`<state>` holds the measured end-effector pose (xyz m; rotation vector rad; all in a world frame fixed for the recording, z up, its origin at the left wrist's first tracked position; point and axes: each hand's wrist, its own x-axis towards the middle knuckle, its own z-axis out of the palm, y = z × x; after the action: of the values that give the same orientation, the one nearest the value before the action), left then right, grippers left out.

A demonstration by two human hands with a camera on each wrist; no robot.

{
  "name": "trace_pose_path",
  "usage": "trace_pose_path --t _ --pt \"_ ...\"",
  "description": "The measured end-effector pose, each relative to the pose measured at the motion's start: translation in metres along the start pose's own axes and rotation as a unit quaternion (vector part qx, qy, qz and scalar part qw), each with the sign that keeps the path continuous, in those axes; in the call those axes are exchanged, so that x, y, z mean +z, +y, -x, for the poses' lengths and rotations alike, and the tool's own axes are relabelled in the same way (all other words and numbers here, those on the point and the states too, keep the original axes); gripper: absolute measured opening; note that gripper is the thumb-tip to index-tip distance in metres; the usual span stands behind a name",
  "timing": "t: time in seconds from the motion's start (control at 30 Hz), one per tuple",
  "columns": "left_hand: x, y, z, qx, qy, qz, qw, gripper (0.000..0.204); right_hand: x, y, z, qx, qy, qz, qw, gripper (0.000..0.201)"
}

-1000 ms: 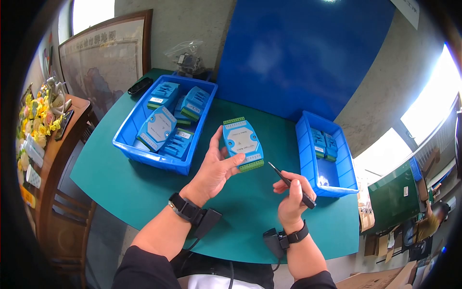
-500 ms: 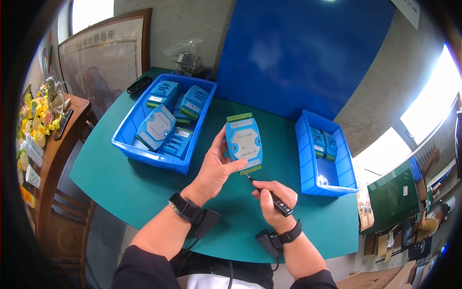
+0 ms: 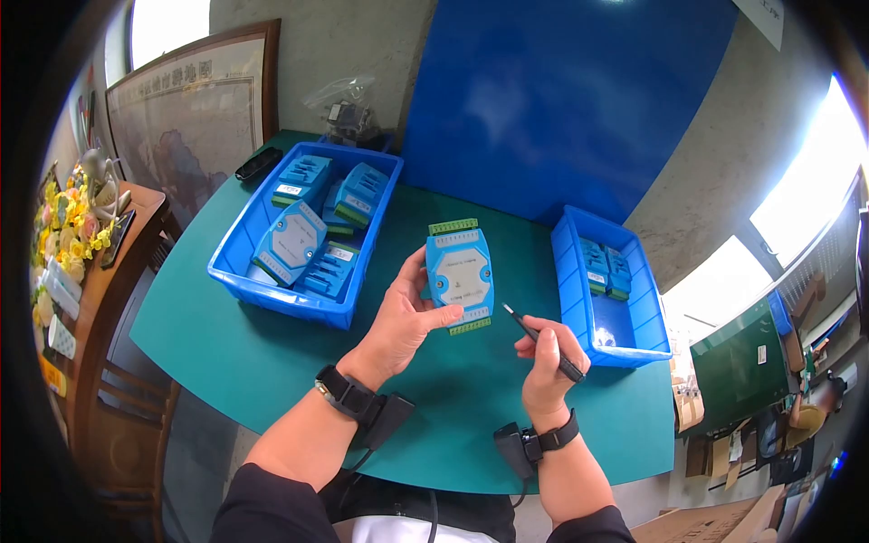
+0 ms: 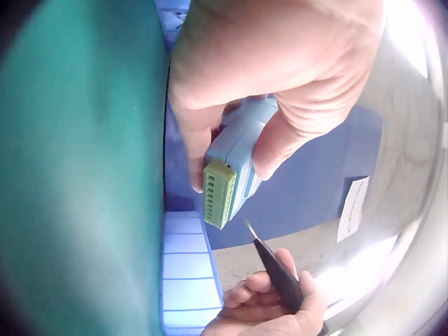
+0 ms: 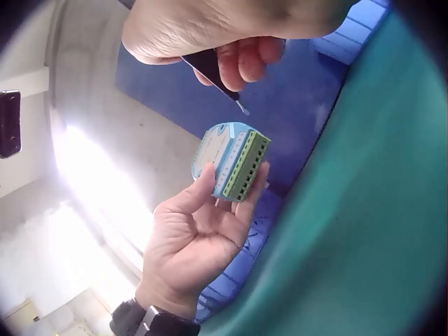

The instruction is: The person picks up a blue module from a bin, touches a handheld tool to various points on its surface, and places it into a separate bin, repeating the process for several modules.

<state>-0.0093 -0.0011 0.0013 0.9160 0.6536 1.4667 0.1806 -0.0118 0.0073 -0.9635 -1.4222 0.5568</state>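
Note:
My left hand [image 3: 398, 324] holds up a light-blue electronic module [image 3: 462, 273] above the table, thumb on its grey-labelled face and fingers behind. Green terminal blocks run along both ends; the left wrist view shows one green terminal block [image 4: 219, 194] end-on, with its row of openings. To the right, my right hand [image 3: 549, 369] grips a small black screwdriver [image 3: 522, 323] with a slim metal tip. That tip points toward the module's lower end, with a gap between them. In the right wrist view the screwdriver [image 5: 222, 82] also stands apart from the module.
A blue bin [image 3: 339, 310] at left holds several similar modules. Another blue bin [image 3: 625, 356] at right has two modules at its far end. Both stand on the green table [image 3: 199, 335]. A blue panel [image 3: 561, 109] rises behind, near a clear bag [image 3: 351, 113] of parts.
The screwdriver tip came in to the module's lower terminal block half a second ago and is now drawn back to the right. The left hand keeps the module, now turned more upright.

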Motion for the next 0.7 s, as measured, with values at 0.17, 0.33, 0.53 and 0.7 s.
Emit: trace_pose_path --t 0.17,0.33,0.53,0.7 --pt "-0.002 -0.001 0.000 -0.032 -0.048 -0.022 0.998 0.084 0.008 0.004 0.002 -0.075 0.038 -0.080 0.993 0.013" --pt "0.005 0.001 0.001 -0.042 -0.062 -0.018 0.997 0.084 0.000 0.004 0.002 -0.031 0.003 -0.050 0.998 0.009" --pt "0.003 -0.001 0.001 -0.041 -0.065 -0.029 0.997 0.084 0.000 0.000 0.003 -0.009 -0.030 -0.090 0.995 0.005" --pt "0.003 -0.004 0.001 -0.035 -0.082 -0.047 0.995 0.082 0.007 -0.005 0.008 0.005 -0.129 -0.125 0.984 0.009"
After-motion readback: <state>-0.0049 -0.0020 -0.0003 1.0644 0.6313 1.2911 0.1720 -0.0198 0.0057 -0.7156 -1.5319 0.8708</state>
